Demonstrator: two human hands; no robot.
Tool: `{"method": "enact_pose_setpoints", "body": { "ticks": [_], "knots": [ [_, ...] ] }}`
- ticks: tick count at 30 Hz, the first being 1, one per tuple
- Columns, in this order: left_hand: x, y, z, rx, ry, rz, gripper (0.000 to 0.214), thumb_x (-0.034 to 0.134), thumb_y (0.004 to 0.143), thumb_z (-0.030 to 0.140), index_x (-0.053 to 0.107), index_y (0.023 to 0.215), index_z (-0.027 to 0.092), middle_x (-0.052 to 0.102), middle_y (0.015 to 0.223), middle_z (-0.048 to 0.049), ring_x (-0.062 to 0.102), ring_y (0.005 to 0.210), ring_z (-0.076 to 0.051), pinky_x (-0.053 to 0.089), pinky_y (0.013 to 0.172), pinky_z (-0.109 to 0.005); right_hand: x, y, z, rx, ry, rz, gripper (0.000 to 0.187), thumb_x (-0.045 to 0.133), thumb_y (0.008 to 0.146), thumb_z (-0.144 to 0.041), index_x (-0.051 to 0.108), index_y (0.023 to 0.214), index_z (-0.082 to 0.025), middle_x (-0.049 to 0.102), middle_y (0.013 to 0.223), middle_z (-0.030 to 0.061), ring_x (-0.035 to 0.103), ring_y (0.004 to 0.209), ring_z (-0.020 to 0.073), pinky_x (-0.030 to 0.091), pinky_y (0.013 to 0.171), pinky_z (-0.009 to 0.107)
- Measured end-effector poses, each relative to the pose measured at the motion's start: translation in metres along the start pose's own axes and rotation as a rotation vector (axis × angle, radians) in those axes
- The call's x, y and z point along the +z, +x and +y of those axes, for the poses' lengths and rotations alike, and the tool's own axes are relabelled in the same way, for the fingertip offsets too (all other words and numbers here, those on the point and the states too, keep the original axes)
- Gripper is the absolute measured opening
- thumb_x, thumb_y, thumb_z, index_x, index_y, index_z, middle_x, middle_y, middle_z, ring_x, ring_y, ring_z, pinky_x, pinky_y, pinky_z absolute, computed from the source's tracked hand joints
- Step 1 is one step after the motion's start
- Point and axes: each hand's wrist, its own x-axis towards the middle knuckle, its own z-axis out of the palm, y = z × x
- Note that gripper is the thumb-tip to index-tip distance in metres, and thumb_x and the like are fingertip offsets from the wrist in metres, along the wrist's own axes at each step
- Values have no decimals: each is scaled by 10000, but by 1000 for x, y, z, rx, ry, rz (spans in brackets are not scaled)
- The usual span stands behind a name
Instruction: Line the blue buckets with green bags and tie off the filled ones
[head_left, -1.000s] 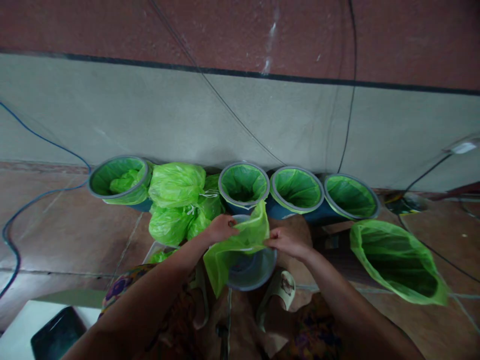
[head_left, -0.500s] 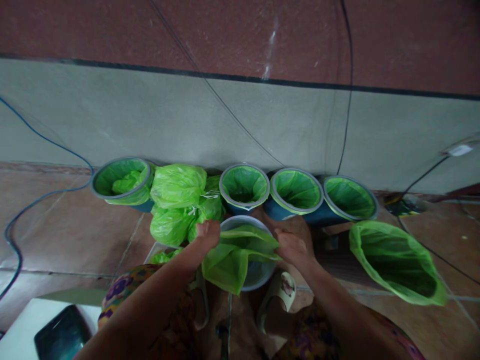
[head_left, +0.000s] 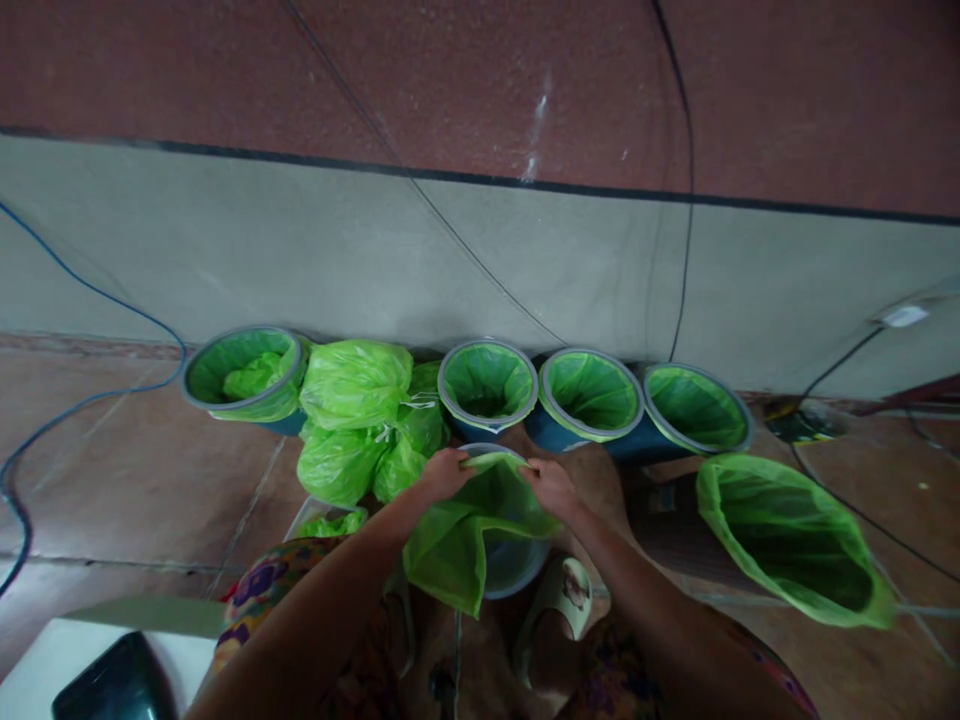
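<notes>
Between my feet stands a pale bucket-like bin (head_left: pixel 517 570), with a green plastic bag (head_left: pixel 450 555) draped over and partly inside its mouth. My left hand (head_left: pixel 448 472) pinches the bag's edge at the far left of the rim. On the other side, my right hand (head_left: pixel 551 484) grips the same edge, close to the far rim. A loose flap of the bag hangs out over the near left side of the bin. Part of the bin is hidden by the bag and my forearms.
Along the wall stand several green-lined bins, among them a left bin (head_left: pixel 244 370) and a middle bin (head_left: pixel 487 385). Stuffed green bags (head_left: pixel 356 385) are piled between them. A tall lined bin (head_left: pixel 795 540) leans at right. A white stool-like surface (head_left: pixel 45 650) carries a dark device (head_left: pixel 112 685).
My hands have come closer together along the far edge of the bag, the right one moving left and the left one slightly right. The bag's far edge now lies nearer the far rim.
</notes>
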Motion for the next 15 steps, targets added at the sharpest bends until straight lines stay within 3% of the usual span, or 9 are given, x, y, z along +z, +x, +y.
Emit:
{"method": "enact_pose_setpoints", "body": {
  "ticks": [5,10,15],
  "knots": [
    [-5,13,-14,-69,-67,66,261,495,836,284,695,740,146,615,646,0,552,662,-132,378,588,-219,4,29,-6,-8,-43,-49,304,439,904,-294,690,789,-166,705,823,55,591,748,144,366,647,228],
    [-1,31,-23,-243,-79,134,236,501,829,219,718,854,130,690,783,-51,599,717,-145,400,603,-225,17,45,-7,46,-172,22,296,462,902,-328,704,901,-158,708,913,92,615,839,168,366,672,239],
    [6,55,-28,-297,-66,160,250,500,835,227,716,931,147,715,877,-75,629,777,-170,427,639,-238,23,54,3,138,-88,82,291,489,876,-373,717,881,-192,718,873,66,632,790,160,362,626,231]
  ]
}}
